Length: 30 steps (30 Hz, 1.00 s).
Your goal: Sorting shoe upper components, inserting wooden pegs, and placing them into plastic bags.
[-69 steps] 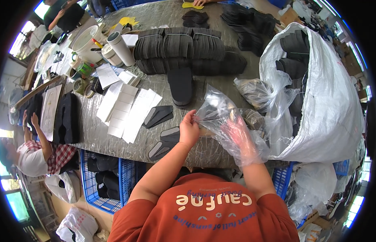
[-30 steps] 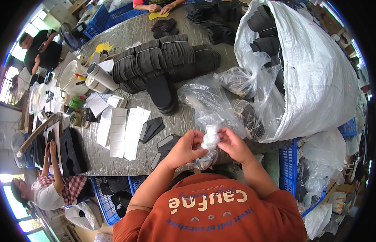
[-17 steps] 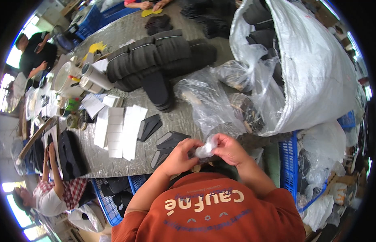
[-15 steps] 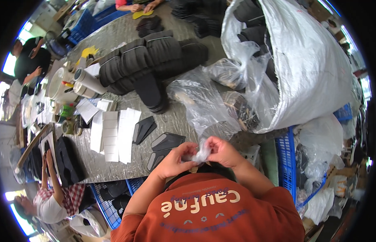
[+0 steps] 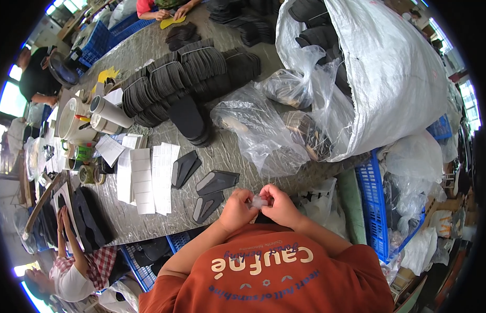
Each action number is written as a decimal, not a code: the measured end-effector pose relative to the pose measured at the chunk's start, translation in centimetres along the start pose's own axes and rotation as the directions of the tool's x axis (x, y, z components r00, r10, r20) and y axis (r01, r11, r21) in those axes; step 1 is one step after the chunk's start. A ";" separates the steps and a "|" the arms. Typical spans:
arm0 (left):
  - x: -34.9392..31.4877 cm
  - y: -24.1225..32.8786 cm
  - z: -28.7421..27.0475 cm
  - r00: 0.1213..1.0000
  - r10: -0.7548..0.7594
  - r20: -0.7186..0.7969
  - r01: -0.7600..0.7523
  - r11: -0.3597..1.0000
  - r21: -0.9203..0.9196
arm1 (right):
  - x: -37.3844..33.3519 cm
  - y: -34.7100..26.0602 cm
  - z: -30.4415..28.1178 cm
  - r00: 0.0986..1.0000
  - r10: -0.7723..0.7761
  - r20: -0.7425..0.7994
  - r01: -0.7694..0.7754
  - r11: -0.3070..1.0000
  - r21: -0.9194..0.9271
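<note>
Close to my chest, at the table's near edge, my left hand and my right hand pinch a small bunched piece of clear plastic film between them. Fingers of both hands are closed on it, and part of it is hidden by them. Just beyond lies a crumpled clear plastic bag with something pale inside. Left of my hands, flat black pieces with grey panels rest on the table. Farther off, a black sole-shaped stack leans out from long bundled rows of dark pieces.
A large white woven sack holding dark pieces stands at right, beside filled plastic bags. A blue crate sits below it. Paper sheets, tubs and tape rolls lie left. Other people work at the left and far edges.
My hands have drawn slightly closer to my body, and the plastic between them is bunched smaller. The clear bag's near end lies flatter on the table, apart from my hands.
</note>
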State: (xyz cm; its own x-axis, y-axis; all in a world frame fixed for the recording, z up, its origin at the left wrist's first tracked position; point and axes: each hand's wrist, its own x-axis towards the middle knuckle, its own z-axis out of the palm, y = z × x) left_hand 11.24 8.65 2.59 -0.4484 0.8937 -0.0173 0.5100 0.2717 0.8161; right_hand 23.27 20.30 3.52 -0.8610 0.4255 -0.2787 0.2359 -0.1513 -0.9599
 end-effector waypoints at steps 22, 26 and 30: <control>1.5 -1.0 -2.5 0.870 -0.475 0.132 0.369 0.451 -0.813 | -0.2 2.1 -0.9 0.988 0.081 -0.131 0.065 0.550 0.833; 1.1 -2.7 -2.9 0.802 -0.505 0.320 0.455 0.169 -0.874 | 0.5 -0.4 -1.8 0.970 -0.068 -0.232 0.227 0.583 0.780; 1.7 -1.9 -1.8 0.817 -0.514 0.262 0.489 0.376 -0.787 | 1.2 -1.6 0.8 0.919 -0.382 -0.096 0.378 0.924 -0.053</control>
State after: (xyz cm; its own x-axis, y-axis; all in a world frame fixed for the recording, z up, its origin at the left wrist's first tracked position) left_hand 8.17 9.05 2.00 -0.4360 0.6839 -0.5849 -0.6051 0.2583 0.7531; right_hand 21.47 20.33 4.71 -0.8380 0.5349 0.1074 -0.0836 0.0685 -0.9941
